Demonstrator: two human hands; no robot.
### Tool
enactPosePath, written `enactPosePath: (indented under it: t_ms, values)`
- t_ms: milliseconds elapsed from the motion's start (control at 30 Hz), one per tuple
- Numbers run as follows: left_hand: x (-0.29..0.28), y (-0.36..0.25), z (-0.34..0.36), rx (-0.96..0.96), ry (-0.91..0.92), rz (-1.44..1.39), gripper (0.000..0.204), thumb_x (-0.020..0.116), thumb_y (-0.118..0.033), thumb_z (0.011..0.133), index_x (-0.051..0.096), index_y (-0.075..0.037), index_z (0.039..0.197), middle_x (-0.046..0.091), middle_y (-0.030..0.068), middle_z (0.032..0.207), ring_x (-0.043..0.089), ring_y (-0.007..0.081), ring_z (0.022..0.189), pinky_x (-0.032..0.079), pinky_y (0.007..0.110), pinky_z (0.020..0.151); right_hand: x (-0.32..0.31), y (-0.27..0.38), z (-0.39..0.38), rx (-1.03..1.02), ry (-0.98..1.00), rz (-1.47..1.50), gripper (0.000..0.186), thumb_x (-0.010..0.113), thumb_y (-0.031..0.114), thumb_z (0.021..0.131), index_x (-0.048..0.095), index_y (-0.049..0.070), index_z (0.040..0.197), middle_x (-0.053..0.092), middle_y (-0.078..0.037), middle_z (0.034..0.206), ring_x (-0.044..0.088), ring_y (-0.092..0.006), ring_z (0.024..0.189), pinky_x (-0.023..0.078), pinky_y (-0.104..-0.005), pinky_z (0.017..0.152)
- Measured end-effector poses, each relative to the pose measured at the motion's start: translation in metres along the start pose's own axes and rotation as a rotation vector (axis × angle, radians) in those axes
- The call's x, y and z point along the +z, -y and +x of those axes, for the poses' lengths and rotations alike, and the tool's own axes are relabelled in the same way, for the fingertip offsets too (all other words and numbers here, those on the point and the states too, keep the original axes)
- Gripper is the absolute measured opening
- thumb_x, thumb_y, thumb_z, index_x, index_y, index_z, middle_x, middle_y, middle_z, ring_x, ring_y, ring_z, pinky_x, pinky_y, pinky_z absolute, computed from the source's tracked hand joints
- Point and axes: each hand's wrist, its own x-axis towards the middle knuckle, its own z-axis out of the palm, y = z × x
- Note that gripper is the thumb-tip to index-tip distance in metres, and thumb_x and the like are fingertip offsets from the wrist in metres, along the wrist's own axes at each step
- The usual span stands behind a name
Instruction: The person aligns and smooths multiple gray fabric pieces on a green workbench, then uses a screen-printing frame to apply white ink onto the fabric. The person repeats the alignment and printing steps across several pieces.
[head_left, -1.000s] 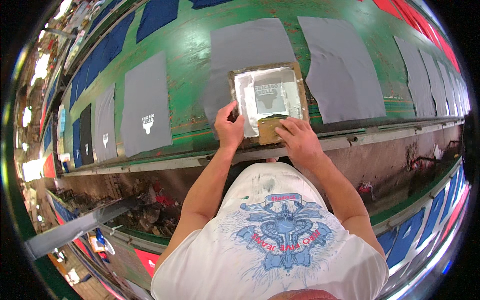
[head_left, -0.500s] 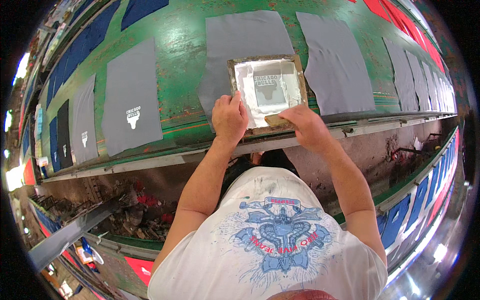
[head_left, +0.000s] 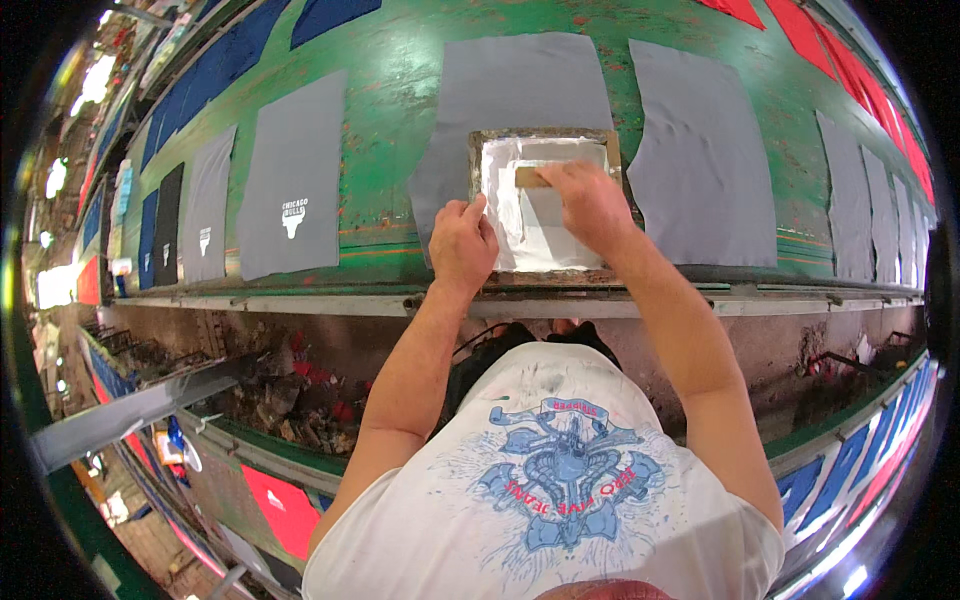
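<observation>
A small screen printing frame (head_left: 542, 134) with worn brown edges lies on a grey cloth piece (head_left: 525, 85). White ink is smeared over the inside of its mesh. My left hand (head_left: 463, 245) is closed on the frame's left side, with the thumb along the edge. Inside the frame, near its far side, my right hand (head_left: 588, 208) grips a tan squeegee (head_left: 531, 177). My right hand and the squeegee cover part of the mesh, and the design in it is out of sight.
The frame rests on a long green table (head_left: 385, 150). To the left lies a grey piece (head_left: 293, 165) with a white print; to the right, a plain grey piece (head_left: 700, 160). A metal rail (head_left: 380, 306) runs along the near edge. Navy cloths (head_left: 215, 85) lie farther off.
My right hand has pushed the squeegee from the near side of the frame to its far side. My left hand stays on the frame. The whole view has shifted slightly.
</observation>
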Motion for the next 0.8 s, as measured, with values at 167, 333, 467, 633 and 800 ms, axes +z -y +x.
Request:
enactPosePath:
  t_ms: [167, 333, 467, 633, 800]
  values:
    - [0.007, -0.007, -0.001, -0.046, -0.031, 0.023, 0.033, 0.073, -0.005, 0.092, 0.079, -0.006, 0.124, 0.072, 0.0168, 0.107, 0.068, 0.0409, 0.102, 0.057, 0.051, 0.088, -0.008, -0.024, 0.033, -0.081, -0.056, 0.017, 0.052, 0.069, -0.003, 0.085, 0.074, 0.009, 0.135, 0.078, -0.016, 0.121, 0.073, -0.039, 0.114, 0.059, -0.0487, 0.1]
    - [0.012, -0.01, -0.002, -0.1, -0.049, 0.021, 0.03, 0.072, -0.003, 0.092, 0.079, -0.006, 0.121, 0.074, 0.0163, 0.105, 0.069, 0.0409, 0.101, 0.057, 0.051, 0.089, -0.002, -0.032, 0.028, -0.212, 0.011, 0.044, 0.049, 0.07, -0.001, 0.085, 0.075, 0.01, 0.132, 0.079, -0.014, 0.119, 0.073, -0.0357, 0.113, 0.058, -0.0484, 0.099]
    - [0.016, -0.012, -0.001, -0.106, -0.079, 0.034, 0.027, 0.073, -0.001, 0.093, 0.08, -0.005, 0.119, 0.076, 0.0184, 0.107, 0.072, 0.0408, 0.1, 0.058, 0.049, 0.088, -0.001, -0.021, -0.01, -0.308, 0.033, 0.062, 0.04, 0.071, 0.006, 0.087, 0.076, 0.01, 0.126, 0.077, -0.014, 0.114, 0.073, -0.0331, 0.107, 0.057, -0.0473, 0.095]
    - [0.017, -0.012, 0.0, -0.093, -0.071, 0.029, 0.027, 0.073, -0.003, 0.094, 0.081, -0.006, 0.119, 0.075, 0.0162, 0.108, 0.07, 0.0398, 0.104, 0.057, 0.049, 0.091, -0.002, -0.001, -0.051, -0.321, 0.083, 0.053, 0.046, 0.074, 0.007, 0.084, 0.075, 0.008, 0.13, 0.072, -0.012, 0.118, 0.071, -0.0326, 0.103, 0.054, -0.0472, 0.094]
    - [0.016, -0.013, 0.0, -0.134, -0.027, 0.012, 0.026, 0.073, -0.004, 0.094, 0.08, -0.005, 0.119, 0.076, 0.0152, 0.109, 0.07, 0.0386, 0.104, 0.057, 0.048, 0.091, -0.009, 0.016, -0.077, -0.288, 0.171, 0.076, 0.042, 0.071, 0.009, 0.089, 0.075, 0.004, 0.13, 0.072, -0.016, 0.123, 0.071, -0.0346, 0.109, 0.055, -0.0471, 0.098]
